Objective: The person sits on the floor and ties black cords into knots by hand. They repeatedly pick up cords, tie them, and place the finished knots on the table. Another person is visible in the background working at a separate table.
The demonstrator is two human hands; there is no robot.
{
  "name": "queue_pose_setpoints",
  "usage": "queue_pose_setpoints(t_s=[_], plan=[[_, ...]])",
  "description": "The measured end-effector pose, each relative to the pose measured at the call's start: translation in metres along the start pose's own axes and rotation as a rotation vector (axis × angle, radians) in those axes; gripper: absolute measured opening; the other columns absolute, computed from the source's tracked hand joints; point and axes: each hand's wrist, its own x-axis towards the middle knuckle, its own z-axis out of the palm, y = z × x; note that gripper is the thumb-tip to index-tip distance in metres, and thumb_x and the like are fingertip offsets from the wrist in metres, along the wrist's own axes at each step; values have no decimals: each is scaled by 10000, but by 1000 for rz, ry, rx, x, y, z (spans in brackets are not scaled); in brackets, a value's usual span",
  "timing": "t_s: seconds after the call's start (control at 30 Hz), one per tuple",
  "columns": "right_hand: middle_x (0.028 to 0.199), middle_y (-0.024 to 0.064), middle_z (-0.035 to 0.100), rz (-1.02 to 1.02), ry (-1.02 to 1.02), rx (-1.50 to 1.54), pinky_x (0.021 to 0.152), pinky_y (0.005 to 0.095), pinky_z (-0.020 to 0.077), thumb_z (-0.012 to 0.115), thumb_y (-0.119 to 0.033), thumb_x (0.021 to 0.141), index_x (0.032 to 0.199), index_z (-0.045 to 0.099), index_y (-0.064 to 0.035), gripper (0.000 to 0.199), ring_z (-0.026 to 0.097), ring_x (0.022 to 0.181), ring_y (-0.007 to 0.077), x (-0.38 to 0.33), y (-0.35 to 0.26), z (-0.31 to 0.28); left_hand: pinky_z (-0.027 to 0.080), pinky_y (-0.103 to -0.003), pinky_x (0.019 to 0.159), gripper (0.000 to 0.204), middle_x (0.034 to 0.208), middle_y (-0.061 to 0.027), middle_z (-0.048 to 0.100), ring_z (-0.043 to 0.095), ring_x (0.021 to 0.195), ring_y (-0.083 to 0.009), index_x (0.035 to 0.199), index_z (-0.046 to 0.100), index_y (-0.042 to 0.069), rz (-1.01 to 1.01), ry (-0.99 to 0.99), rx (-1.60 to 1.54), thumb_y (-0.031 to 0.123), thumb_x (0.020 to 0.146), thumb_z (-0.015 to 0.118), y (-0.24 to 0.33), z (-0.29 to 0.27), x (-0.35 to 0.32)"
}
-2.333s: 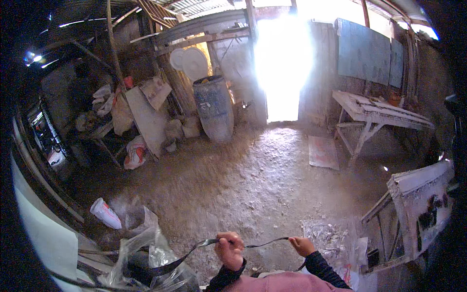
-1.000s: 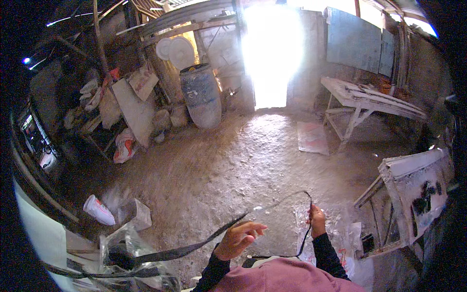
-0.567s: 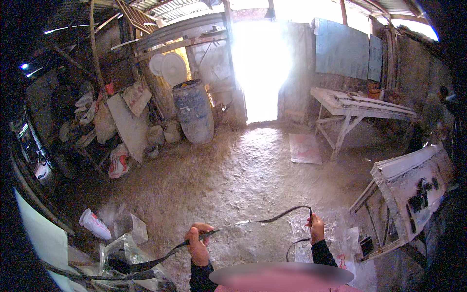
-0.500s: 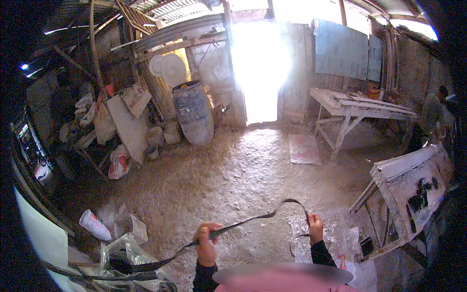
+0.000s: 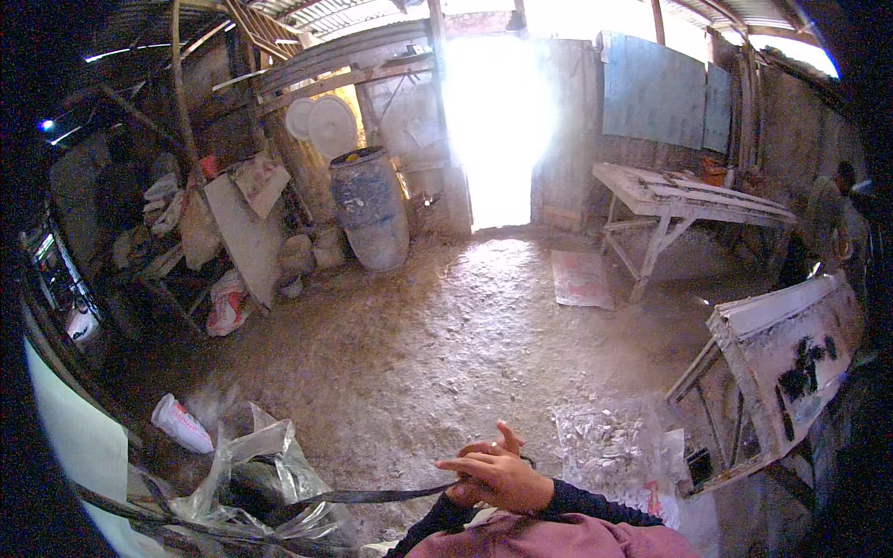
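Observation:
My two hands are together low in the middle, in front of my body. My right hand [image 5: 514, 480] lies across my left hand [image 5: 462, 491], with some fingers pointing left, and partly hides it. A long black strap [image 5: 381, 496] runs from the lower left into the hands, and a short dark bit of it shows behind my right hand. Both hands seem closed on the strap, though the grip itself is mostly covered. To their left, the strap passes a crumpled clear plastic bag [image 5: 290, 472] with something dark in it.
A white container [image 5: 181, 424] lies tipped near the bag. Whitish scraps cover a sheet [image 5: 605, 446] at right, beside a tilted wooden frame [image 5: 744, 409]. Farther off stand a blue barrel [image 5: 370, 209], a wooden table [image 5: 665, 200] and a person [image 5: 826, 219]. A bright doorway [image 5: 502, 139] opens ahead.
My hands, apart along the strap before, have come together, the right one moving left over the left one. The strap is now drawn straighter toward the bag, whose plastic stands higher.

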Motion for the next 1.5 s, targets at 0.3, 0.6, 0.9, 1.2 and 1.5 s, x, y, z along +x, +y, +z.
queue_pose_setpoints(t_s=[0.3, 0.6, 0.9, 1.2, 1.5], plan=[[738, 100, 608, 197, 475, 105, 815, 372, 387, 511, -131, 790, 881, 569, -86, 117, 588, 695, 248, -12, 40, -7, 465, -310, 738, 557, 1089, -130, 509, 548, 901, -184, 1175, 420, 38, -172, -89, 167, 271, 732, 664, 64, -78, 5], [595, 75, 591, 579, 427, -171, 550, 363, 436, 480, -231, 817, 722, 594, -77, 214, 585, 558, 255, -42, 89, -16, 403, -264, 611, 718, 945, -99, 527, 503, 681, -132, 1082, 530, 20, 186, 599, -218, 628, 699, 520, 114, -141, -4], [957, 111, 600, 700, 464, -301, 863, 485, 337, 509, -209, 778, 1018, 576, -134, 259, 565, 896, 265, -45, 101, -13, 351, -228, 573, 486, 840, -80, 539, 460, 648, -113, 1038, 560, 18, 68, 615, -297, 426, 889, 342, 120, -119, 2], [1301, 63, 391, 14, 279, 76, 1022, 496, 40, 569, -320, 782, 1279, 382, -164, 554, 370, 1194, 264, -9, 28, -13, 412, -344, 825, 301, 988, -155, 577, 554, 939, -272, 1126, 492, 37, -86, 274, -74, 209, 901, 390, 38, -64, 4], [749, 60, 604, -57, 300, 139, 863, 406, 380, 527, -200, 816, 802, 617, -89, 143, 578, 780, 251, 1, 21, 14, 392, -344, 883, 408, 1169, -169, 465, 431, 1105, -263, 1158, 466, 37, -204, -284, -107, 264, 825, 529, 27, -32, -13]])
